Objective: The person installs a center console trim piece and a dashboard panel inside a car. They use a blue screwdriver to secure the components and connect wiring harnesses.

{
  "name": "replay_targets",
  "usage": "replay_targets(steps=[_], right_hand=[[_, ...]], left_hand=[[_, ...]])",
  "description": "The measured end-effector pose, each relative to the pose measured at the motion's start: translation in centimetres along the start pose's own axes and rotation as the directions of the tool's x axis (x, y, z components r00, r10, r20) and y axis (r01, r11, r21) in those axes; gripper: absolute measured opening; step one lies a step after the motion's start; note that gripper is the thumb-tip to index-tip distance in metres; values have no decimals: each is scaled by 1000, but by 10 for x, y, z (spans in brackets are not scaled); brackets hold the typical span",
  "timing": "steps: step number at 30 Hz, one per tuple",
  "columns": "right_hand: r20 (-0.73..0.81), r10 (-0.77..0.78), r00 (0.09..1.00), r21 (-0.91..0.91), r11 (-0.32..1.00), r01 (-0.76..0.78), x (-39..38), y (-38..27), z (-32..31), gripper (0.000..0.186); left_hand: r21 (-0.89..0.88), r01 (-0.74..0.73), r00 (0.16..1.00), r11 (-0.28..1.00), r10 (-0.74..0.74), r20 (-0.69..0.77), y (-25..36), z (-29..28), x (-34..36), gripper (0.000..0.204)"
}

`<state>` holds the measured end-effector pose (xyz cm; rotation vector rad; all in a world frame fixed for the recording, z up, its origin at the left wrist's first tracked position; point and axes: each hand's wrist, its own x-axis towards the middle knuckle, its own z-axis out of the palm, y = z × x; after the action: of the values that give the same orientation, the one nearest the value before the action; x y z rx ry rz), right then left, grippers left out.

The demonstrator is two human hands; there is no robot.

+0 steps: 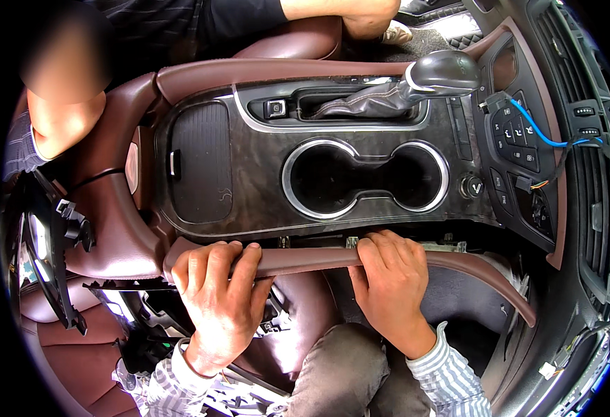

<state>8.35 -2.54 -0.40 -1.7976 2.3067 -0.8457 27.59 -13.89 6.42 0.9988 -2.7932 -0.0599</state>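
A long brown padded console side trim (305, 260) lies lengthwise along the near side of the centre console (256, 187). My left hand (220, 299) grips it near its left end, with the fingers curled over the top edge. Further right, my right hand (394, 285) wraps over the same trim, fingers on the far side. A dark gap with metal clips or brackets (352, 242) shows between the trim and the console, so the trim stands apart there. Its curved right end tapers down toward the dashboard. The undersides of both grips are hidden.
The console carries a gear lever (444, 73) and double cup holder (287, 184). A blue cable (541, 132) and loose connectors hang at the dashboard. Detached black parts (51, 243) stand at left. Another person's arm (65, 115) and legs are across the console.
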Motion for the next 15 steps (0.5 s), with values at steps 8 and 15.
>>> replay_targets(steps=[8, 15], right_hand=[[180, 24, 983, -31, 999, -19, 10, 2, -16, 32], [414, 14, 910, -64, 998, 14, 29, 16, -31, 26]], left_hand=[[25, -19, 999, 1000, 20, -31, -3, 5, -4, 53], [1, -12, 998, 1000, 12, -55, -1, 6, -3, 53]])
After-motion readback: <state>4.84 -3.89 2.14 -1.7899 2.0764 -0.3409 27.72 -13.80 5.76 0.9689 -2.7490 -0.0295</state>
